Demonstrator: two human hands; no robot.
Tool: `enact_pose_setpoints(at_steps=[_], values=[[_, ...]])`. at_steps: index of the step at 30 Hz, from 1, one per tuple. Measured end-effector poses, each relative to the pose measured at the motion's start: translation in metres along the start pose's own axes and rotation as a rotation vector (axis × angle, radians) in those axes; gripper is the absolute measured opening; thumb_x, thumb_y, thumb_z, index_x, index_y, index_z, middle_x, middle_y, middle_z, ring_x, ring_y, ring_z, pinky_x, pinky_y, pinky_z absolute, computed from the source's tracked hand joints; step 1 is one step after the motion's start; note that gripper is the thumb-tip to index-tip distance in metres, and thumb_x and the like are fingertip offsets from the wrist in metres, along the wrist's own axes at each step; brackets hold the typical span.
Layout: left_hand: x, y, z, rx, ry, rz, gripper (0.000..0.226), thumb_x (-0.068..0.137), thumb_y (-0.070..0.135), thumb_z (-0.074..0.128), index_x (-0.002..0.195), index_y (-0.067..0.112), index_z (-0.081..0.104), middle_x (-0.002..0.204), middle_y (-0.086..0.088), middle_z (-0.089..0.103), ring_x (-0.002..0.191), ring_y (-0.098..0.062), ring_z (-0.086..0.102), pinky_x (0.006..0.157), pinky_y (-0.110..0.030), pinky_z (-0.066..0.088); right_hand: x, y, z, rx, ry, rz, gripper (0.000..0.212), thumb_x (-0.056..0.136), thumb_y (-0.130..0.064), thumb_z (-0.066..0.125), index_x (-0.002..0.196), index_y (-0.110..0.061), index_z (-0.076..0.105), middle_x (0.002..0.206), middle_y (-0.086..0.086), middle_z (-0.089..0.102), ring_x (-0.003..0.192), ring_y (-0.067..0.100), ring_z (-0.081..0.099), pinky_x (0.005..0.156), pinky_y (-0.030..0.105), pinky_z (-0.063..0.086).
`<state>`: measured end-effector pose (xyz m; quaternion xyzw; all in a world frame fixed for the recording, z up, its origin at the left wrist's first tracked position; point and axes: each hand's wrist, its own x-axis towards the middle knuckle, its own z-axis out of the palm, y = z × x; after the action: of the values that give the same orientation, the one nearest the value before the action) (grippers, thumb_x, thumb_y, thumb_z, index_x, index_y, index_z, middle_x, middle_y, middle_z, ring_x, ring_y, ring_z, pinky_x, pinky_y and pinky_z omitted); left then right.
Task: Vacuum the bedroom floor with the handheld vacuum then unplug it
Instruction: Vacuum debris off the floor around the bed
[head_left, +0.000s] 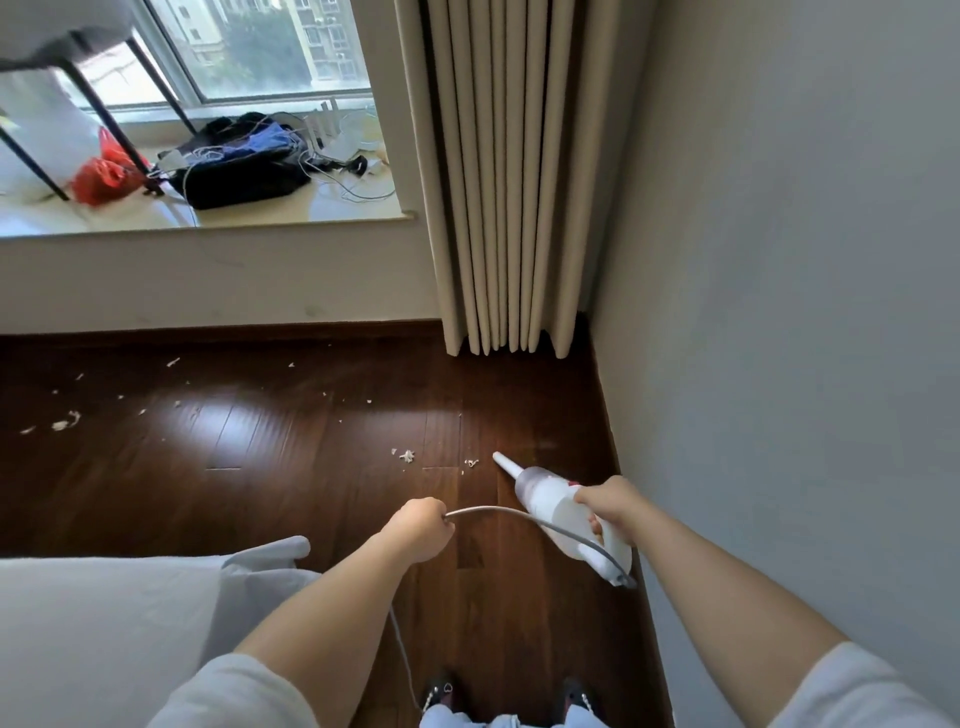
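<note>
Dark wooden floor (260, 467) runs from the window wall to the grey side wall (779, 260), glossy, with a light reflection near its centre. All positions below are given relative to the handheld vacuum (558, 506).

Far left of it and further away, white paper scraps (65, 422) lie scattered on the boards. Left and nearer the viewer, a bed corner with grey bedding (104, 623) enters the view. Up and left, a window ledge (208, 221) carries a red bag (106, 176), a black bag (239, 166) and loose cables.

Left hand (418, 527): fingers curled round the grey power cord (498, 512), left of the vacuum. The cord arcs from that fist to the vacuum's rear end; another length hangs down below the forearm.

Just left of the nozzle tip, two small scrap clusters (408, 456) lie close by, not touching it.

The vacuum is white, angled nozzle-down toward the floor; contact with the boards cannot be confirmed.

Right hand (608, 506): gripping the vacuum's handle.

Beyond the vacuum, pleated beige curtains (509, 208) hang nearly to the floor in the corner.
</note>
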<state>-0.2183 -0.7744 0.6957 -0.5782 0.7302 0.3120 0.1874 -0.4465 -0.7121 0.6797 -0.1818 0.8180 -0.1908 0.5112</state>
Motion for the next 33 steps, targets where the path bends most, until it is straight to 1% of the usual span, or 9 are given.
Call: enact_pose_setpoints(at_steps=[3, 6, 10, 15, 20, 23, 27, 31, 33], values=[[-0.001, -0.009, -0.005, -0.005, 0.002, -0.026, 0.030, 0.097, 0.024, 0.043, 0.114, 0.006, 0.060, 0.113, -0.010, 0.063, 0.102, -0.025, 0.060, 0.077, -0.027, 0.046, -0.002, -0.005, 0.016, -0.059, -0.010, 0.006, 0.030, 0.097, -0.025, 0.053, 0.116, -0.002, 0.052, 0.098, 0.013, 0.052, 0.087, 0.025, 0.051, 0.071, 0.029, 0.042], [-0.002, -0.015, -0.008, 0.015, 0.012, -0.043, 0.031, 0.097, 0.025, 0.043, 0.113, 0.005, 0.060, 0.113, -0.011, 0.063, 0.102, -0.025, 0.060, 0.077, -0.027, 0.045, 0.000, -0.005, 0.020, -0.106, 0.036, -0.031, 0.022, 0.096, -0.024, 0.054, 0.106, -0.005, 0.051, 0.094, 0.012, 0.054, 0.085, 0.024, 0.054, 0.070, 0.028, 0.043], [0.001, -0.009, -0.004, -0.001, 0.001, -0.029, 0.030, 0.098, 0.023, 0.043, 0.115, 0.005, 0.060, 0.112, -0.011, 0.063, 0.092, -0.020, 0.058, 0.073, -0.024, 0.044, 0.007, -0.003, 0.004, -0.078, 0.074, -0.027, 0.022, 0.094, -0.023, 0.056, 0.102, -0.003, 0.053, 0.072, 0.009, 0.050, 0.066, 0.021, 0.051, 0.070, 0.031, 0.045], [0.002, 0.012, -0.001, 0.017, -0.016, 0.013, 0.031, 0.097, 0.023, 0.042, 0.112, 0.003, 0.060, 0.114, -0.013, 0.062, 0.103, -0.028, 0.060, 0.081, -0.031, 0.048, 0.012, 0.005, -0.019, -0.050, 0.115, 0.022, 0.030, 0.095, -0.021, 0.055, 0.114, 0.002, 0.055, 0.086, 0.014, 0.055, 0.066, 0.021, 0.051, 0.064, 0.028, 0.043], [0.003, 0.026, 0.000, 0.028, -0.024, 0.032, 0.031, 0.098, 0.024, 0.042, 0.113, 0.004, 0.060, 0.114, -0.013, 0.063, 0.103, -0.029, 0.060, 0.081, -0.032, 0.048, 0.016, 0.018, -0.038, -0.034, 0.173, 0.069, 0.034, 0.096, -0.016, 0.049, 0.121, 0.006, 0.056, 0.073, 0.012, 0.055, 0.058, 0.020, 0.050, 0.058, 0.026, 0.041], [0.003, 0.031, 0.002, 0.019, -0.024, 0.040, 0.031, 0.098, 0.024, 0.043, 0.115, 0.006, 0.061, 0.114, -0.012, 0.063, 0.102, -0.027, 0.061, 0.078, -0.028, 0.047, 0.020, 0.024, -0.048, -0.026, 0.204, 0.089, 0.036, 0.096, -0.015, 0.048, 0.126, 0.006, 0.053, 0.078, 0.014, 0.057, 0.058, 0.021, 0.052, 0.048, 0.024, 0.037], [0.001, 0.035, 0.006, -0.001, -0.028, 0.037, 0.030, 0.098, 0.024, 0.044, 0.116, 0.007, 0.060, 0.114, -0.011, 0.063, 0.102, -0.025, 0.061, 0.079, -0.028, 0.049, 0.023, 0.030, -0.054, 0.022, 0.237, 0.101, 0.033, 0.095, -0.015, 0.051, 0.122, 0.004, 0.055, 0.064, 0.010, 0.052, 0.049, 0.018, 0.047, 0.042, 0.022, 0.033], [0.000, 0.033, 0.008, -0.017, -0.024, 0.021, 0.030, 0.098, 0.023, 0.043, 0.117, 0.006, 0.060, 0.113, -0.011, 0.063, 0.102, -0.025, 0.061, 0.083, -0.030, 0.050, 0.027, 0.029, -0.051, 0.076, 0.213, 0.079, 0.035, 0.091, -0.014, 0.056, 0.121, 0.005, 0.054, 0.082, 0.017, 0.057, 0.054, 0.020, 0.049, 0.046, 0.023, 0.038], [0.000, 0.030, 0.009, -0.025, -0.020, 0.011, 0.030, 0.098, 0.023, 0.043, 0.117, 0.007, 0.060, 0.113, -0.010, 0.063, 0.101, -0.025, 0.062, 0.084, -0.030, 0.051, 0.028, 0.028, -0.049, 0.067, 0.189, 0.060, 0.035, 0.091, -0.016, 0.057, 0.120, 0.004, 0.054, 0.087, 0.017, 0.057, 0.058, 0.021, 0.051, 0.053, 0.025, 0.043]])
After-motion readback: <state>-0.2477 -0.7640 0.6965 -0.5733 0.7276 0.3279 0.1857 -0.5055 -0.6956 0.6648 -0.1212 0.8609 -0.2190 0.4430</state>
